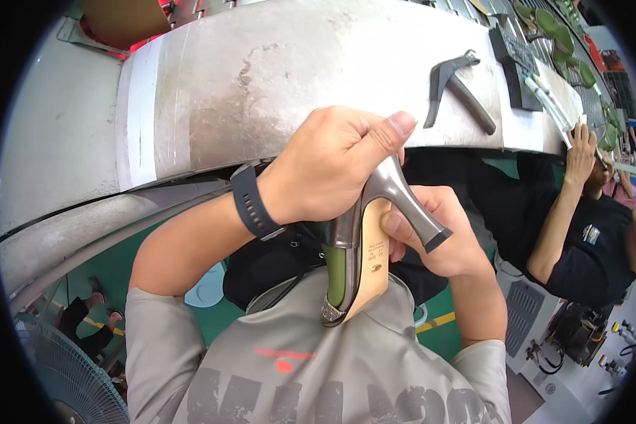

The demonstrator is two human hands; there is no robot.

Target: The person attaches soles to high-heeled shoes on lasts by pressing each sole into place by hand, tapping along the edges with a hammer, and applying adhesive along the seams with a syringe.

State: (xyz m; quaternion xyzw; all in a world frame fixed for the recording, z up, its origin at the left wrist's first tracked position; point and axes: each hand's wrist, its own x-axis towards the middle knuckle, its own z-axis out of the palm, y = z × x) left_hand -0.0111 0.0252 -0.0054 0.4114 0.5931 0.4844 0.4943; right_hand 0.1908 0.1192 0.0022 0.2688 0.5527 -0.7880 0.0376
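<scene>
Over my lap is a grey high-heeled shoe (378,275), its toe toward me and its tan sole turned partly to the right. A green shoe last (338,279) shows inside it, and a glittery band crosses the toe. My left hand (339,159) is closed round the back of the shoe at the top of the heel, thumb pointing up to the right. From the right, my right hand (438,226) grips the shoe behind the slim heel, with its thumb against the sole. Some fingers of both hands are hidden by the shoe.
A hammer (466,95) lies on the worn pale worktable (297,63), beside a black block (516,67). Several green shoes (562,42) stand on the rack at the far right. A co-worker's hand (581,148) reaches in there. A fan (71,367) stands at lower left.
</scene>
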